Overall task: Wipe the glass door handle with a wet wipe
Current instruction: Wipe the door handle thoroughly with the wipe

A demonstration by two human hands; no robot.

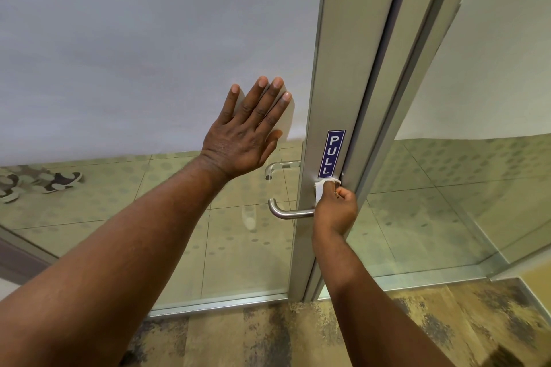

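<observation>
The left hand [244,135] lies flat on the frosted glass panel [149,39], fingers spread and apart, gripping nothing. To its right runs the metal door frame [343,68], a straight vertical edge, and beyond that frame a dark gap and a second frame post [417,53]. To the left of this hand and above it the glass is bare and wide, so there is much open room on that side.

The right hand [335,208] is lower, against the door frame, and its fingers are closed around a white wet wipe [322,188]. The wipe presses on the frame just under the blue PULL sticker [332,153], at the base of the door handle [286,213]. The handle lever goes out to the left from this hand, and its bent end is below the left wrist. Below both arms is the bottom rail of the door [223,304] and a patterned carpet [298,337]. Far to the left of the left arm, behind the glass, some shoes [59,182] lie on the tiled floor.
</observation>
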